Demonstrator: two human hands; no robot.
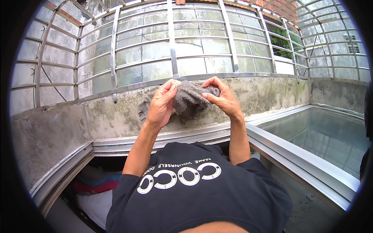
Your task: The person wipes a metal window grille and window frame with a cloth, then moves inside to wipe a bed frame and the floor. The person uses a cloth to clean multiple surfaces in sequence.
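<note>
A crumpled grey cloth, shaggy like a cleaning rag, is stretched between my two hands just in front of the stained concrete ledge. My left hand pinches its left part, thumb and fingers pressed together. Part of the cloth hangs out to the left behind that hand. On the other side, my right hand grips the right end between thumb and curled index finger. Both forearms reach forward over the window frame, past the dark T-shirt I wear.
Metal bars form a cage beyond the concrete ledge. Below runs the aluminium window track. A sliding glass pane stands at the right. Inside at lower left lie red and blue fabric and a white cushion-like thing.
</note>
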